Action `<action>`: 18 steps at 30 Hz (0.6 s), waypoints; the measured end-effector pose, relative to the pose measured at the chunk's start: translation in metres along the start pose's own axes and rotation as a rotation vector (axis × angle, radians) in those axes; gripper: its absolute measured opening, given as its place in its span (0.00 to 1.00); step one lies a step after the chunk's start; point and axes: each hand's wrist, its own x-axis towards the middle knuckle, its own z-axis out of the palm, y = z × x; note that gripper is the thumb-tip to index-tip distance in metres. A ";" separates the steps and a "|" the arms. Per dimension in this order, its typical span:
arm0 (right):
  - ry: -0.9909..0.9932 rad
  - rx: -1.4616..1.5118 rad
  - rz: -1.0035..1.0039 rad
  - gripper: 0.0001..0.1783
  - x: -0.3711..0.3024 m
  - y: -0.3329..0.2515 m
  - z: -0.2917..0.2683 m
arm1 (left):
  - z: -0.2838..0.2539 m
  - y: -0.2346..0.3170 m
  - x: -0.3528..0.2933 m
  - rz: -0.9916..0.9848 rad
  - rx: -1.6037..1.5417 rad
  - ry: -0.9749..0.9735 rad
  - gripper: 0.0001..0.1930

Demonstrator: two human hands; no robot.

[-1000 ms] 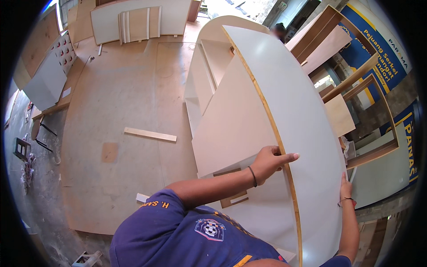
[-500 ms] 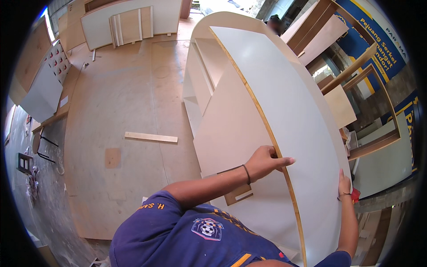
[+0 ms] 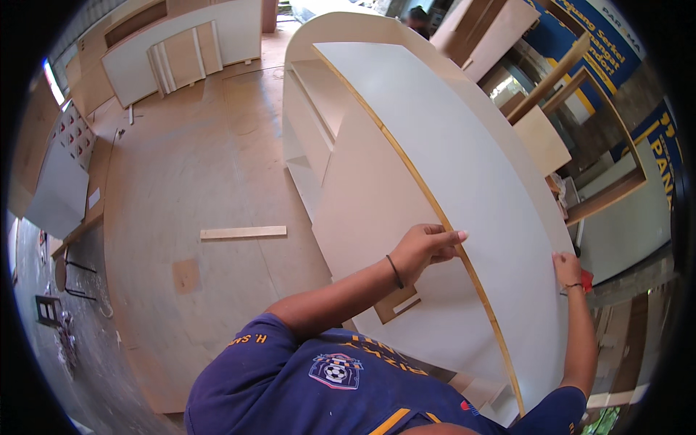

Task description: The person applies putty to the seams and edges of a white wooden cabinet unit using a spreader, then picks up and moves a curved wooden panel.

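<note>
One left hand (image 3: 426,249), one right hand (image 3: 567,269), one held white panel (image 3: 453,159), one loose wooden strip (image 3: 243,233), two wristbands (image 3: 395,272), one other person (image 3: 418,20).

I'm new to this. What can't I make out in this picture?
All in the head view:
White panel: its underside faces away; its near end is covered by the sleeve.
Right hand: finger placement, hidden by the hand itself.
Red item: what it is; the right wrist partly covers it.
Background person: blurred, and mostly blocked by the curved cabinet.
</note>
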 end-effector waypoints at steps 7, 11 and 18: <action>0.194 0.139 -0.031 0.16 -0.043 -0.014 -0.053 | -0.002 0.005 0.006 0.054 -0.157 -0.131 0.08; 0.377 0.048 -0.112 0.16 -0.125 -0.072 -0.120 | -0.027 -0.003 0.018 0.047 -0.155 -0.175 0.10; 0.754 -0.164 0.406 0.15 -0.398 -0.123 -0.208 | 0.025 -0.021 -0.005 0.025 0.039 -0.202 0.22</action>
